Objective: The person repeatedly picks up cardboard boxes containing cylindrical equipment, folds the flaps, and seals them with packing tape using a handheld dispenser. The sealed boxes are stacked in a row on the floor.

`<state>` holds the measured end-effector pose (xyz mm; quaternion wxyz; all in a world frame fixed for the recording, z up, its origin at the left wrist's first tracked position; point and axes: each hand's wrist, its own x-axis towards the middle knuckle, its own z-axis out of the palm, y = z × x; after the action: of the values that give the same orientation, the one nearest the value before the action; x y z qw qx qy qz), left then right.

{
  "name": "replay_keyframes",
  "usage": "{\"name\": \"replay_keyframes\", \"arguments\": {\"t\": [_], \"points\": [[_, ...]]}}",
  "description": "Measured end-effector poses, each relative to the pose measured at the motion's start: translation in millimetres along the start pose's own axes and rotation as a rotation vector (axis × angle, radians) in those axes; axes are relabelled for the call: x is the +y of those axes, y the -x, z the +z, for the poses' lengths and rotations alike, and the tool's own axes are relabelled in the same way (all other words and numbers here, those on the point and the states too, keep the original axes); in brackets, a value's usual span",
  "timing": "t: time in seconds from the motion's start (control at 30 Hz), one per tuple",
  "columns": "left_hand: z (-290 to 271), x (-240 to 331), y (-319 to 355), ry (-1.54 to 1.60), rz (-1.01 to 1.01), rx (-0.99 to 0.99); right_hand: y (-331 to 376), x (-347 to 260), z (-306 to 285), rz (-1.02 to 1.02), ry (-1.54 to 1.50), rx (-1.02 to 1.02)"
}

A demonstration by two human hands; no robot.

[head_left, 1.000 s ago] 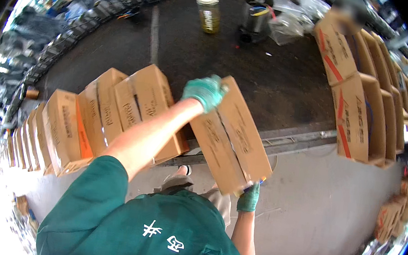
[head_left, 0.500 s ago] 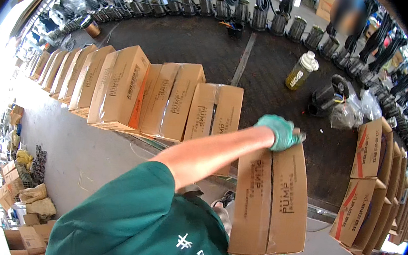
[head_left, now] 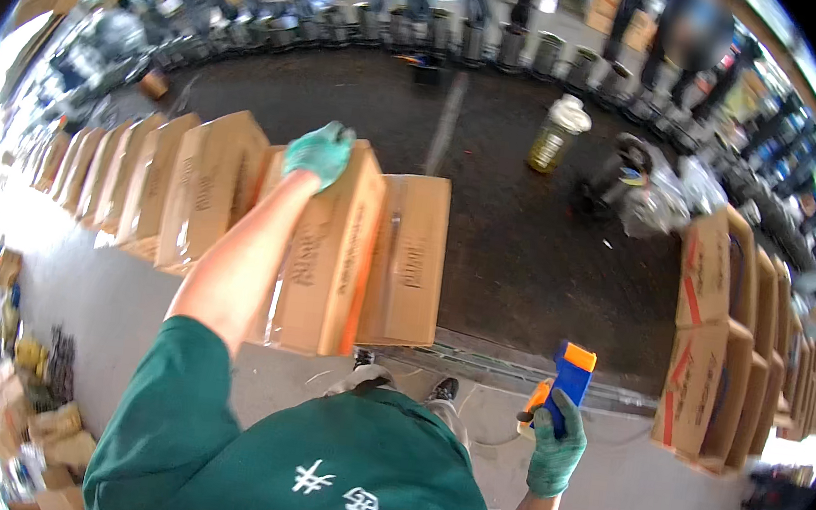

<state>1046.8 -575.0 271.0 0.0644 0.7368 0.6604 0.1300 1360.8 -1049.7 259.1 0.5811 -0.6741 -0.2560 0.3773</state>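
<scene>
Since a moment ago, the brown cardboard box point(head_left: 327, 256) has gone from being held up in the air to standing in the row of boxes point(head_left: 174, 188) on the dark counter point(head_left: 528, 259). It now sits between a taller box on its left and one more box point(head_left: 407, 260) on its right, touching both. The left hand point(head_left: 319, 152), in a green glove, rests on the far top end of the box with its fingers point(head_left: 336, 136) curled down over the edge. The bare forearm lies along the top of the box.

Down low, the right hand point(head_left: 555, 448), also in a green glove, is closed around a blue and orange tape tool point(head_left: 567, 379). It holds the tool upright, just in front of the metal edge of the counter, well apart from the box.

Off to the right, a second stack of boxes point(head_left: 720, 341) stands on the counter. Farther back are a bottle of yellow liquid point(head_left: 554, 136) and a crumpled clear bag point(head_left: 667, 194). The person wears a green shirt point(head_left: 304, 465).
</scene>
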Motion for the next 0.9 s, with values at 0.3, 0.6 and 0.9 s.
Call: {"name": "replay_keyframes", "arguments": {"t": [0.3, 0.6, 0.9], "points": [[22.6, -55.2, -25.5, -0.011, 0.079, -0.023, 22.2, 77.2, -29.4, 0.216, -0.350, -0.078], [30.6, -78.2, -54.0, 0.081, 0.071, -0.065, 144.8, 81.1, -132.0, 0.278, -0.546, 0.290], [52.4, -87.3, -69.4, 0.094, 0.119, -0.085, 332.7, 145.7, -154.4, 0.331, -0.483, 0.792]]}}
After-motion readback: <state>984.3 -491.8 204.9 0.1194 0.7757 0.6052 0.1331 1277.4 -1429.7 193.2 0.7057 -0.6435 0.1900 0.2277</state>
